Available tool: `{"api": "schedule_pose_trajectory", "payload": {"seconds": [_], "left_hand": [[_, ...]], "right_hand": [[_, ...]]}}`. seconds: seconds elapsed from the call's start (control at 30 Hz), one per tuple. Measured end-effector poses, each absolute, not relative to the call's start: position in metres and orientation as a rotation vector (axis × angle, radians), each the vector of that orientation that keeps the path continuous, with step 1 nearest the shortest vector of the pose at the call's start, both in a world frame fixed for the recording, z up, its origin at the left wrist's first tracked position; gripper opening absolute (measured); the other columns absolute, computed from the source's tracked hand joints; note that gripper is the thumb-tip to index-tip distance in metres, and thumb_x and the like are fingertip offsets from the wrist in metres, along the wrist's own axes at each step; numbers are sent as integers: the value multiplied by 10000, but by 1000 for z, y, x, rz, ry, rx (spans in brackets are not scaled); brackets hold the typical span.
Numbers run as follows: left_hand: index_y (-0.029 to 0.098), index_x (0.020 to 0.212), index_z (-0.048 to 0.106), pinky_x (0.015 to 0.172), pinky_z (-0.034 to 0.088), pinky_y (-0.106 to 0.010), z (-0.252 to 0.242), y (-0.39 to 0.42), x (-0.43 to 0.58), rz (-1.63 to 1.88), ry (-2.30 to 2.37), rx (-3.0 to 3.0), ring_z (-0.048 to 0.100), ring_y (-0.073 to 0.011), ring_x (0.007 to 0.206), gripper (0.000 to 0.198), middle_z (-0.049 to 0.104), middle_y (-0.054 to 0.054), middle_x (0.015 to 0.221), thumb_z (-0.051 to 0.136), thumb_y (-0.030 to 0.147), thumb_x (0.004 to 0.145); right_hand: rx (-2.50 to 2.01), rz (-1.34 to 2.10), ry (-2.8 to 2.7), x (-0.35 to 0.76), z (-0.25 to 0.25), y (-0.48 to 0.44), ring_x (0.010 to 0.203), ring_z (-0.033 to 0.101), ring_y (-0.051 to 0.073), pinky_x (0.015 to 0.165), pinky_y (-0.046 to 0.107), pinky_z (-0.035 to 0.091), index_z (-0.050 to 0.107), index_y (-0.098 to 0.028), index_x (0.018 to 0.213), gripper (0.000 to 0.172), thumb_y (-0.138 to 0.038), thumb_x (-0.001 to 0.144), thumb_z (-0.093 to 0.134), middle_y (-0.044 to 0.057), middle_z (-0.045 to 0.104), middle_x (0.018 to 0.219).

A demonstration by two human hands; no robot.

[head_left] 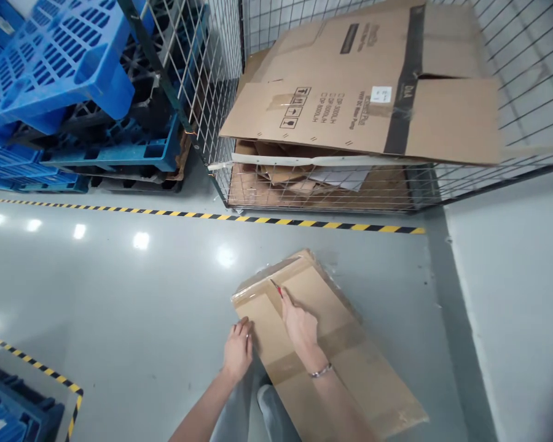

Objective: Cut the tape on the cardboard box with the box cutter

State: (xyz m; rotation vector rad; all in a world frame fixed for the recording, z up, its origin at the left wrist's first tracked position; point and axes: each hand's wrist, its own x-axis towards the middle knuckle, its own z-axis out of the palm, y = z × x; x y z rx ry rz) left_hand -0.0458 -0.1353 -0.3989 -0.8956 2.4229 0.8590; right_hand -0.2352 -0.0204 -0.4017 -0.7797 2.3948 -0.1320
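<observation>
A flattened cardboard box (pixel 350 362) lies on the grey floor in front of me, with clear tape over its seams. My right hand (pixel 299 325) is closed on a small red-handled knife (pixel 276 287), whose blade tip touches the taped seam near the box's far end. My left hand (pixel 238 350) rests on the box's left edge, fingers curled against the cardboard.
A wire cage (pixel 332 196) full of flattened cardboard (pixel 364 92) stands beyond a yellow-black floor stripe (pixel 203 215). Stacked blue plastic pallets (pixel 59 73) stand at the upper left. A white wall (pixel 511 294) runs along the right. More blue pallets (pixel 9 405) show at the lower left.
</observation>
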Motion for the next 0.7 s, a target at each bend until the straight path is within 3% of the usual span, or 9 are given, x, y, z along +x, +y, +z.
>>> {"api": "schedule_pose_trajectory", "payload": {"seconds": [0.3, 0.5, 0.7], "left_hand": [[148, 1503, 537, 1284, 391, -486, -402, -115, -58, 648, 2355, -864, 464, -282, 1494, 560, 395, -90, 1703, 267, 174, 1014], [153, 1536, 516, 1228, 448, -457, -392, -118, -62, 592, 2314, -828, 513, -310, 1388, 574, 360, -35, 1726, 281, 200, 1015], [208, 1543, 520, 1118, 523, -519, -382, -116, -74, 486, 2272, -820, 520, -353, 1357, 571, 340, 11, 1732, 238, 282, 1052]], "right_hand": [[-787, -84, 2353, -239, -402, -25, 820, 773, 245, 694, 341, 616, 324, -195, 1662, 609, -48, 1073, 278, 120, 745, 951], [-819, -75, 2329, -236, -404, -14, 839, 771, 249, 704, 351, 620, 263, -190, 1681, 670, -1, 1038, 224, 135, 726, 990], [-762, -153, 2304, -224, -423, 0, 840, 765, 262, 718, 366, 614, 348, -192, 1654, 680, 7, 1009, 269, 170, 723, 1003]]}}
